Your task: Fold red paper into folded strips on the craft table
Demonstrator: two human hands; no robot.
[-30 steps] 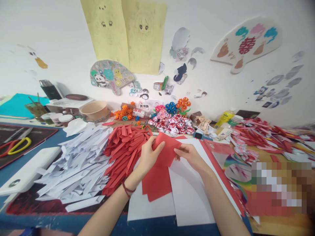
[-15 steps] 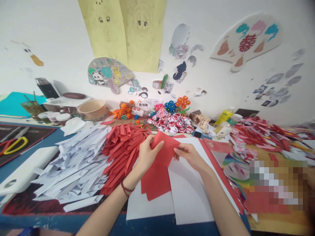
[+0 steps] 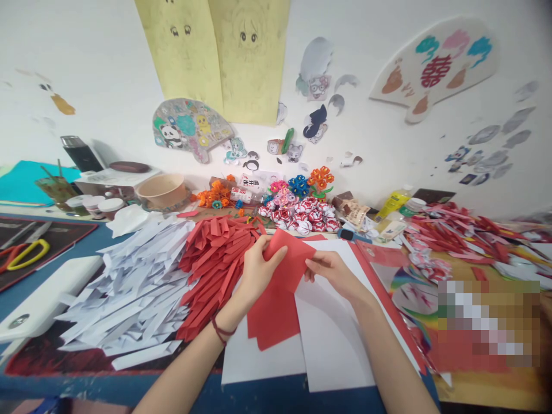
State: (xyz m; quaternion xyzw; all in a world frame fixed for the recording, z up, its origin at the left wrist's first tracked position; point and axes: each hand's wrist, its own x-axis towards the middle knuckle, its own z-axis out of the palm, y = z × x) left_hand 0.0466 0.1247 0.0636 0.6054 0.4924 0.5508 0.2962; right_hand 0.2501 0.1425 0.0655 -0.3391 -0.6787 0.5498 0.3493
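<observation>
Red paper (image 3: pixel 294 263) is pinched by your left hand (image 3: pixel 259 267) at nine o'clock, right hand (image 3: pixel 331 271) at three; align edges squarely.

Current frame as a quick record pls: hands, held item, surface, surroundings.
left_hand: left hand grips the red sheet at its left side, thumb on top
right_hand: right hand has its fingers at the sheet's right edge
held_item: red sheet, shared by both hands
below_hands: more red paper, over white sheets
left_of_hands: red strips, then white strips
far_left: scissors with a yellow handle
behind: red-and-white flowers
wall: two yellow drawings
</observation>
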